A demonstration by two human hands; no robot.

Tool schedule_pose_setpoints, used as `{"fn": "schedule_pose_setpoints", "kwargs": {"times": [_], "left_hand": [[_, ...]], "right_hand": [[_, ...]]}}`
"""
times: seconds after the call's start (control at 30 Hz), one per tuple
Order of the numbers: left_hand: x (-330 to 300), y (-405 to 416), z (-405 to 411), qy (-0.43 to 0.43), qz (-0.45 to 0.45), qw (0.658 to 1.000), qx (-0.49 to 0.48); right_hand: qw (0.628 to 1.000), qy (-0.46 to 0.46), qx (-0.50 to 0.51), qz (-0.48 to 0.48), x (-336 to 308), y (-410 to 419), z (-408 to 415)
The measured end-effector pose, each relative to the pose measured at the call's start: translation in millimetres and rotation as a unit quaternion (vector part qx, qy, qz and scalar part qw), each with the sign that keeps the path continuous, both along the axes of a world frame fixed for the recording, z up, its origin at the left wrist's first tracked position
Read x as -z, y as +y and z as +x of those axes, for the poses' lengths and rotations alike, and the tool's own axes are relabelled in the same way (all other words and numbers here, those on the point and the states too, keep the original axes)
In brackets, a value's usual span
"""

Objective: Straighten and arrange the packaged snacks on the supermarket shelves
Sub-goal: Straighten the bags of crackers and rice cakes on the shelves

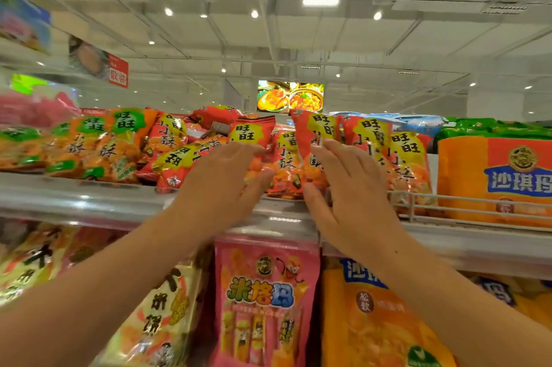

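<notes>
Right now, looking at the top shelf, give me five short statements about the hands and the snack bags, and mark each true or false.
1. Both hands reach to the red snack bags on the top shelf. True.
2. The left hand grips a bag and lifts it off the shelf. False: its fingers lie straight against the bags.
3. The right hand has straight fingers on a red bag. True.
4. The large orange package stands left of the hands. False: it stands to their right.
5. A pink bag hangs below the top shelf. True.
</notes>
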State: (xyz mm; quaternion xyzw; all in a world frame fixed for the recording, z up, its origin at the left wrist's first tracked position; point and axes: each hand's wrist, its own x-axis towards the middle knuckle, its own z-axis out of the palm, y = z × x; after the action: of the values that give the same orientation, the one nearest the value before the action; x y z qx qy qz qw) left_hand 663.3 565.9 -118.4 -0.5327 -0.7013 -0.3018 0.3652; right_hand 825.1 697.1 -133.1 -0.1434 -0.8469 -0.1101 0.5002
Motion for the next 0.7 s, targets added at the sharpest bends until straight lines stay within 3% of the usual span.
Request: {"fn": "schedule_pose_setpoints", "kwargs": {"times": [0.13, 0.37, 0.5, 0.7], "left_hand": [[20, -99, -55, -0.025, -0.005, 0.996, -0.087], [54, -293, -147, -0.084, -0.011, 0.971, -0.224], [65, -398, -197, -0.072, -0.007, 0.963, -0.260], [67, -516, -275, -0.103, -0.005, 0.947, -0.306]], "right_hand": [[0.982, -0.074, -0.177, 0.002, 6, -78, -72], [0.940, -0.185, -0.283, 0.051, 11, -220, -234], [0.938, -0.205, -0.273, 0.066, 9, -301, -325], [0.955, -0.269, -0.116, 0.036, 16, -359, -425]]}}
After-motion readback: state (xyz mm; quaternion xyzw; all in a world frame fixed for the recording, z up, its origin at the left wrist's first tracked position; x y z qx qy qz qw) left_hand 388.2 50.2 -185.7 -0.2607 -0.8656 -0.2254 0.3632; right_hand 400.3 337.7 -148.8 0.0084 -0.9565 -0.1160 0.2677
